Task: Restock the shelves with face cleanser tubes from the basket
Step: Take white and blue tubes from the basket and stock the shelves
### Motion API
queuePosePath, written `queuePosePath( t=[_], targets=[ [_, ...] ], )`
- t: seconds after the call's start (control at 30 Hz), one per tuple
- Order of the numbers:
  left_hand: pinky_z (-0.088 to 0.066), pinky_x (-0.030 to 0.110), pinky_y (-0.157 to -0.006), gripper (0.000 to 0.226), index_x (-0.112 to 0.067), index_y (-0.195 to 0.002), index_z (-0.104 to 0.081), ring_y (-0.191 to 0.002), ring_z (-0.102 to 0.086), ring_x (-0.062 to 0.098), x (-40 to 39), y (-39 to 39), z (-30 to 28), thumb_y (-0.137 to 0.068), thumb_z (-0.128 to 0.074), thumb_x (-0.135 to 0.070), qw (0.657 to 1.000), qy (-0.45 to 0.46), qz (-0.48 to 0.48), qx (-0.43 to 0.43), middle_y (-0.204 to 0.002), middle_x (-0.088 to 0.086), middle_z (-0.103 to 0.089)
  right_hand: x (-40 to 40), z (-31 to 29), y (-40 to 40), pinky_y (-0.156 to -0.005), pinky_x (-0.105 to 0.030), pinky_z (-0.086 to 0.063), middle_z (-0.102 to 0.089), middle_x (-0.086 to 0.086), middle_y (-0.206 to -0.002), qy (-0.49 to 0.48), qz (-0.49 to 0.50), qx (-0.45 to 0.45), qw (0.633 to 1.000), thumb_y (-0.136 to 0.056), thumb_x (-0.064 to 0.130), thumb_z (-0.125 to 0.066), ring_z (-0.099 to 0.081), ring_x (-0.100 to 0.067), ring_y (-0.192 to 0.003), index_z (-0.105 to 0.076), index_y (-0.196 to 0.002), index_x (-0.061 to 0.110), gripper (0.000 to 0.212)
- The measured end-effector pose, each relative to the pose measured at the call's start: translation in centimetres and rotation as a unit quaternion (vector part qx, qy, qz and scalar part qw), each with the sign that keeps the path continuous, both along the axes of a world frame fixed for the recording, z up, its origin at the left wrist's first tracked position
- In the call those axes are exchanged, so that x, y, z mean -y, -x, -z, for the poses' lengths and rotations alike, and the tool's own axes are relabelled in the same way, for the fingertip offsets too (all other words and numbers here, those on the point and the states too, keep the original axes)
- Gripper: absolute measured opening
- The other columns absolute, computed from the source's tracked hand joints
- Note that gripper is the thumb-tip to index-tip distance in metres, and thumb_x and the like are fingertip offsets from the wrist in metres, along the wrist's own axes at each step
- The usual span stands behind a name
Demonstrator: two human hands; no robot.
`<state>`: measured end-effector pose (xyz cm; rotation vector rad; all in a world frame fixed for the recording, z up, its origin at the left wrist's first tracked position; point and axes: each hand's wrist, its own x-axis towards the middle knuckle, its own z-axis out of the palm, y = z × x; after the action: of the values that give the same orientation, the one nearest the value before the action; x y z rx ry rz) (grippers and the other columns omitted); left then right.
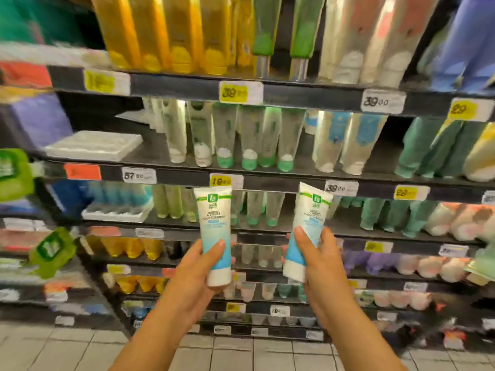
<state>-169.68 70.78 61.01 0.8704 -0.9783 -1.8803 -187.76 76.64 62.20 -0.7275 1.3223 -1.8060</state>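
Left hand (199, 266) and right hand (318, 259) each grip a cleanser tube, left tube (215, 231) and right tube (305, 231), raised before partly stocked shelves (267, 180); neither yet placed, basket unseen.

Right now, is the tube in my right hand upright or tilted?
Tilted. The tube in the right hand leans its flat end to the right, cap end down, while the tube in the left hand stands nearly straight.

Bright store light, blurred edges, wide-angle bowing
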Motion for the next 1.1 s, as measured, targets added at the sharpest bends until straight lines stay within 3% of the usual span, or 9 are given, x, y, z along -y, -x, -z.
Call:
queuePosePath(
  t=[0.3, 0.43, 0.6, 0.77, 0.87, 0.97, 1.1],
  targets=[
    [-0.052, 0.028, -0.049, 0.046, -0.014, -0.107, -0.062, -0.058, -0.062, 0.012, 4.1, -14.9, -6.9, -0.066, -0.069, -0.031, 0.997, 0.038, 0.000, -0.061, -0.074, 0.005, -0.066, 6.1, -6.6, -13.3, -0.051, -0.024, -0.054, -0.068, 0.011, -0.071, 0.067, -0.061, -0.034, 0.995, -0.068, 0.039, -0.063, -0.066, -0.006, -0.061, -0.054, -0.101, 0.025, 0.037],
    [-0.053, 0.027, -0.047, 0.027, -0.016, -0.090, -0.071, -0.056, -0.064, 0.011, 6.5, -21.0, -10.0, -0.066, -0.065, -0.028, 0.994, 0.101, -0.019, -0.046, -0.070, 0.004, -0.068, 8.8, -8.7, -18.9, -0.053, -0.025, -0.056, -0.066, -0.001, -0.084, 0.085, -0.075, -0.022, 0.993, -0.067, 0.037, -0.063, -0.066, -0.008, -0.062, -0.055, -0.102, 0.024, 0.038],
    [-0.052, 0.024, -0.046, 0.039, -0.008, -0.091, -0.067, -0.058, -0.068, 0.015, 9.5, -26.6, -14.0, -0.060, -0.073, -0.031, 0.985, 0.165, 0.001, -0.052, -0.073, 0.008, -0.071, 12.1, -11.9, -23.3, -0.053, -0.028, -0.053, -0.068, -0.001, -0.085, 0.099, -0.083, -0.042, 0.991, -0.065, 0.042, -0.062, -0.066, -0.009, -0.066, -0.057, -0.104, 0.023, 0.044],
    [-0.054, 0.026, -0.053, 0.055, -0.009, -0.100, -0.068, -0.069, -0.068, 0.014, 14.0, -29.0, -17.9, -0.053, -0.082, -0.033, 0.976, 0.219, 0.020, -0.012, -0.084, 0.009, -0.072, 14.9, -15.9, -24.6, -0.058, -0.030, -0.054, -0.067, -0.001, -0.082, 0.132, -0.080, -0.069, 0.986, -0.065, 0.045, -0.061, -0.067, -0.011, -0.068, -0.058, -0.104, 0.022, 0.045],
    [-0.055, 0.024, -0.057, 0.050, -0.012, -0.102, -0.068, -0.077, -0.070, 0.014, 16.9, -28.8, -20.3, -0.056, -0.076, -0.029, 0.970, 0.244, 0.000, -0.010, -0.092, 0.008, -0.073, 16.9, -18.5, -24.2, -0.063, -0.035, -0.053, -0.068, 0.003, -0.076, 0.156, -0.083, -0.088, 0.980, -0.064, 0.046, -0.062, -0.066, -0.010, -0.066, -0.057, -0.105, 0.023, 0.047],
    [-0.056, 0.023, -0.059, 0.048, -0.017, -0.103, -0.066, -0.083, -0.071, 0.014, 19.7, -27.9, -22.9, -0.056, -0.071, -0.029, 0.962, 0.273, -0.026, -0.004, -0.095, 0.005, -0.073, 19.3, -21.1, -23.5, -0.061, -0.031, -0.054, -0.070, 0.002, -0.081, 0.172, -0.086, -0.119, 0.974, -0.062, 0.048, -0.061, -0.066, -0.012, -0.072, -0.057, -0.106, 0.027, 0.049],
    [-0.057, 0.028, -0.060, 0.047, -0.018, -0.098, -0.070, -0.087, -0.071, 0.018, 23.2, -26.9, -27.0, -0.054, -0.078, -0.032, 0.948, 0.312, -0.060, -0.021, -0.100, 0.009, -0.073, 23.1, -24.7, -22.4, -0.060, -0.029, -0.054, -0.070, 0.001, -0.086, 0.186, -0.114, -0.148, 0.965, -0.050, 0.056, -0.063, -0.069, -0.015, -0.074, -0.055, -0.103, 0.033, 0.058]
  ],
)
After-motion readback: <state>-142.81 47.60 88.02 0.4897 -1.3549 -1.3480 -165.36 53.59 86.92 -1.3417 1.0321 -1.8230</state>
